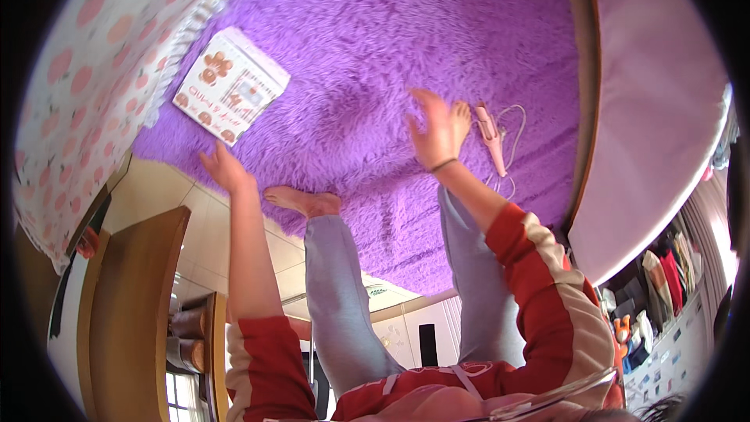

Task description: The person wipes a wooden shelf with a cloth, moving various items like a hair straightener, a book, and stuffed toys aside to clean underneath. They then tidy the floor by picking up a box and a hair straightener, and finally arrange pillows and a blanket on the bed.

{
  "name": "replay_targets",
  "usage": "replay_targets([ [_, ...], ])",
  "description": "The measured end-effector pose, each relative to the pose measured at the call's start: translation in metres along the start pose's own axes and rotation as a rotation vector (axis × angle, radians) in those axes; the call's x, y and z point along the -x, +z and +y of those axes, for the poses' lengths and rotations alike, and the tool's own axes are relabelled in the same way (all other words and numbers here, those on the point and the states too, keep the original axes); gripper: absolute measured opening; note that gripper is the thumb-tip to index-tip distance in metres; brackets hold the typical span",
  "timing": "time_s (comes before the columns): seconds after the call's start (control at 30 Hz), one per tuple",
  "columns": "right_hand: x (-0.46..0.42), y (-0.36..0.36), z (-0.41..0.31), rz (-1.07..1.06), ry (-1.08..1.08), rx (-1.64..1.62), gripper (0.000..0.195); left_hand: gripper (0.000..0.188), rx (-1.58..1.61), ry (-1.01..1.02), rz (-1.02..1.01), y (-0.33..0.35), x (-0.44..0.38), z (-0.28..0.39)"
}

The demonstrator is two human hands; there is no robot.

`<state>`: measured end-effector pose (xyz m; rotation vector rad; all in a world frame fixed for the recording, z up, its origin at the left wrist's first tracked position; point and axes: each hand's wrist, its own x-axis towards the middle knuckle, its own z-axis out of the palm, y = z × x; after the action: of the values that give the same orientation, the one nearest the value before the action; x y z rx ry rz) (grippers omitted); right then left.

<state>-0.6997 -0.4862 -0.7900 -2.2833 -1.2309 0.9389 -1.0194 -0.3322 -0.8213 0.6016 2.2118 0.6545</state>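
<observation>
On a shaggy purple rug [363, 70] lies a white box [228, 85] printed with brown bears, at the upper left. My left hand [225, 170] is just below the box's lower corner, fingers spread, with nothing in it; whether a fingertip touches the box I cannot tell. My right hand [433, 129], slightly blurred, is apart from the box, over my right foot, empty with fingers spread. To its right lies a pink hair-styling iron [491, 138] with its pale cord [518, 135] looped beside it.
A fruit-print cover with a ruffled edge [82, 82] hangs at the left. A pink-covered bed or seat [650, 99] borders the rug at the right. A wooden panel [132, 305] stands at lower left beside floor tiles [199, 217]. Clothes [668, 275] are at lower right.
</observation>
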Motion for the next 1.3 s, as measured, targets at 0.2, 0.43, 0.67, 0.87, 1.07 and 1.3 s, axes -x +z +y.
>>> replay_targets([
  [0.2, 0.087, -0.045, 0.253, -0.091, 1.003, 0.471, 0.115, 0.064, -0.281, -0.102, -0.226, -0.015, 0.095, -0.076],
  [0.43, 0.112, -0.024, 0.312, -0.093, 1.089, 0.376, 0.142, 0.05, 0.07, -0.236, -0.541, 0.023, 0.166, -0.071],
  [0.67, 0.128, -0.049, 0.33, -0.047, 0.741, 0.279, 0.068, 0.051, 0.248, -0.459, -0.684, 0.002, 0.243, 0.009],
  [0.87, 0.11, -0.048, 0.317, -0.146, 0.802, 0.252, 0.045, 0.048, 0.403, -0.685, -0.718, -0.036, 0.281, 0.02],
  [1.07, 0.081, -0.131, 0.206, -0.074, 0.589, 0.492, 0.035, 0.038, 0.488, -0.907, -0.607, -0.042, 0.289, -0.012],
  [1.3, -0.063, -0.213, -0.073, 0.16, -0.304, 0.689, 0.019, 0.029, 0.609, -0.659, -0.563, -0.026, 0.276, 0.011],
])
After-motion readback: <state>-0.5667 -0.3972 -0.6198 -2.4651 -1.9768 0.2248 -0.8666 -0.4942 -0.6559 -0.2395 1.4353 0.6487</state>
